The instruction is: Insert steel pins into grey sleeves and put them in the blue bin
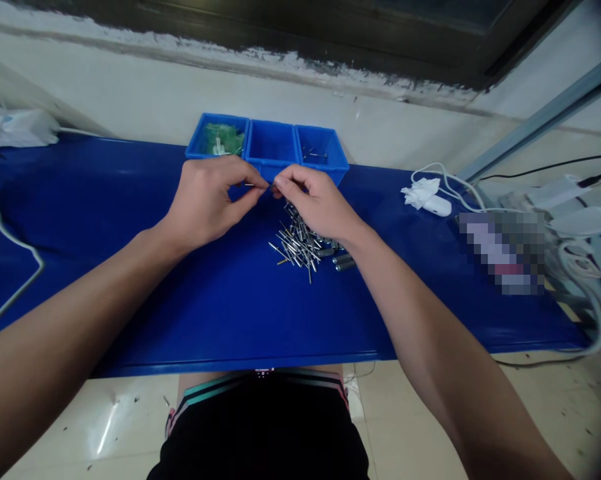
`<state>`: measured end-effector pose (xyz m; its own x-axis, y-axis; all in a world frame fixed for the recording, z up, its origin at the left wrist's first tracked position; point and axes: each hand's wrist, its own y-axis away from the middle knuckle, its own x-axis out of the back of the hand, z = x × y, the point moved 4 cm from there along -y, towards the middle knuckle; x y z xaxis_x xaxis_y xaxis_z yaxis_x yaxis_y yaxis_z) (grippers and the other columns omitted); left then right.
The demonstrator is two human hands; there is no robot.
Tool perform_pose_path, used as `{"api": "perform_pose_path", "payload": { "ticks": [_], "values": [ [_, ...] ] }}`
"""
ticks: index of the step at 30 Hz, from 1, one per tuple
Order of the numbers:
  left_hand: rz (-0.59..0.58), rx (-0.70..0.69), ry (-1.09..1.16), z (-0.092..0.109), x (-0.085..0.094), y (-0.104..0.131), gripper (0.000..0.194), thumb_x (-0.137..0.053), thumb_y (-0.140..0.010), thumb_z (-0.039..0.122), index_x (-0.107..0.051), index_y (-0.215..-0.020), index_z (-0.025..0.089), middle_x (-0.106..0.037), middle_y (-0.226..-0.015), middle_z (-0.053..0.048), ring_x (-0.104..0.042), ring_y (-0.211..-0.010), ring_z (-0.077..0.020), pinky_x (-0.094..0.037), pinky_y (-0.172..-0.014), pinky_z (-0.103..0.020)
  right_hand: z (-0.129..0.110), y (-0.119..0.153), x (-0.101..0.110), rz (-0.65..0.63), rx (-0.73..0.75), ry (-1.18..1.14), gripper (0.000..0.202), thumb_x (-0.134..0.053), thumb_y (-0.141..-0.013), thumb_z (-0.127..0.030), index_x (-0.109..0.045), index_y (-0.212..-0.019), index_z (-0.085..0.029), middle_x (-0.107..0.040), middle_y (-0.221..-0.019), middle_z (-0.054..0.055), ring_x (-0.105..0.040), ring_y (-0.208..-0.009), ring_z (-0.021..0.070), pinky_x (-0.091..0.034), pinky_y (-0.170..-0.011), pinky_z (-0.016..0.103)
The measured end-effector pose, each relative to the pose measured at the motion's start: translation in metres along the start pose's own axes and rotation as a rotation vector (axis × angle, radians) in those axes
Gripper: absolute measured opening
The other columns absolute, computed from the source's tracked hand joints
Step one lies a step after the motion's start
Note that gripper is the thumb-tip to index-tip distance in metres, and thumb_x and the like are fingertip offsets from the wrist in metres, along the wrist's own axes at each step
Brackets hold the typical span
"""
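My left hand (208, 200) is closed in a pinch, with a thin metal pin like a blind rivet (250, 185) between thumb and forefinger. Fingertip to fingertip with it, my right hand (315, 200) pinches the other end of this small piece, mostly hidden by the fingers. Below the hands lies a loose pile of blind rivets (298, 243), silvery and thin, partly covered by my right hand. A few thicker grey metal sleeves (344, 262) lie at the pile's right side, beside my right wrist.
Three joined blue bins (273, 162) stand behind my hands; the left holds green material, the right a few metal pins. A white device with crumpled tissue (425, 197) and cables lies right on the blue table (240, 313). A white cable (18, 247) crosses the left side.
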<state>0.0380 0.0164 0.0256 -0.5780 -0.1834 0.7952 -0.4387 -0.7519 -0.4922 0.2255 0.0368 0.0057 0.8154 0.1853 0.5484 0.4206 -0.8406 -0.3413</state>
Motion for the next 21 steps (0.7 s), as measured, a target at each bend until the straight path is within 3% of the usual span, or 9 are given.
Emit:
{"api": "perform_pose_path", "payload": {
  "ticks": [3, 6, 9, 11, 15, 18, 21],
  "values": [
    [-0.011, 0.030, -0.013, 0.001, -0.001, 0.001, 0.035, -0.047, -0.108, 0.047, -0.076, -0.108, 0.027, -0.081, -0.118, 0.000, -0.073, -0.113, -0.0235, -0.058, -0.107, -0.045, 0.003, -0.001, -0.001, -0.008, -0.009, -0.088, 0.032, -0.059, -0.107, -0.049, -0.064, -0.088, -0.024, -0.070, -0.093, 0.003, -0.063, -0.093, 0.0184, -0.050, -0.090, 0.036],
    [0.005, 0.034, -0.030, 0.002, -0.001, 0.002, 0.041, -0.047, -0.109, 0.053, -0.070, -0.131, 0.027, -0.075, -0.137, -0.002, -0.069, -0.123, -0.0259, -0.058, -0.109, -0.048, 0.004, -0.003, 0.004, 0.033, -0.040, -0.149, 0.031, -0.066, -0.103, -0.052, -0.065, -0.089, -0.024, -0.070, -0.094, 0.003, -0.064, -0.093, 0.0178, -0.052, -0.087, 0.034],
    [0.049, 0.055, -0.037, 0.000, -0.003, 0.002, 0.057, -0.046, -0.109, 0.056, -0.052, -0.156, 0.024, -0.062, -0.156, -0.006, -0.063, -0.134, -0.0296, -0.057, -0.109, -0.048, 0.007, -0.005, 0.021, 0.177, -0.121, -0.260, 0.035, -0.076, -0.094, -0.060, -0.065, -0.092, -0.027, -0.070, -0.095, 0.002, -0.066, -0.090, 0.0174, -0.052, -0.075, 0.030],
    [0.035, 0.039, -0.030, -0.003, -0.007, 0.001, 0.054, -0.044, -0.110, 0.054, -0.056, -0.153, 0.025, -0.063, -0.155, -0.008, -0.062, -0.136, -0.0306, -0.056, -0.111, -0.047, 0.013, -0.006, 0.035, 0.304, -0.195, -0.353, 0.038, -0.078, -0.091, -0.063, -0.063, -0.092, -0.028, -0.070, -0.093, 0.001, -0.066, -0.084, 0.0164, -0.050, -0.065, 0.027],
    [-0.119, -0.098, -0.028, -0.007, -0.024, -0.001, 0.047, -0.043, -0.109, 0.050, -0.074, -0.132, 0.024, -0.070, -0.146, -0.010, -0.064, -0.138, -0.0325, -0.049, -0.119, -0.051, 0.040, -0.003, 0.055, 0.464, -0.434, -0.428, 0.043, -0.073, -0.093, -0.065, -0.055, -0.083, -0.027, -0.060, -0.072, -0.003, -0.054, -0.059, 0.0123, -0.036, -0.046, 0.025],
    [-0.225, -0.108, -0.087, -0.011, -0.034, -0.001, 0.054, -0.041, -0.109, 0.053, -0.070, -0.144, 0.023, -0.061, -0.160, -0.011, -0.056, -0.148, -0.0376, -0.045, -0.121, -0.061, 0.062, 0.000, 0.059, 0.515, -0.558, -0.450, 0.043, -0.071, -0.096, -0.061, -0.052, -0.080, -0.026, -0.052, -0.063, -0.005, -0.041, -0.046, 0.0085, -0.024, -0.040, 0.024],
    [-0.315, -0.083, -0.137, -0.015, -0.040, 0.002, 0.066, -0.035, -0.110, 0.062, -0.060, -0.157, 0.023, -0.047, -0.171, -0.012, -0.044, -0.158, -0.0414, -0.039, -0.123, -0.069, 0.073, 0.002, 0.060, 0.534, -0.582, -0.443, 0.041, -0.072, -0.096, -0.058, -0.054, -0.080, -0.024, -0.054, -0.063, -0.005, -0.036, -0.043, 0.0063, -0.019, -0.037, 0.024]
  ]
}}
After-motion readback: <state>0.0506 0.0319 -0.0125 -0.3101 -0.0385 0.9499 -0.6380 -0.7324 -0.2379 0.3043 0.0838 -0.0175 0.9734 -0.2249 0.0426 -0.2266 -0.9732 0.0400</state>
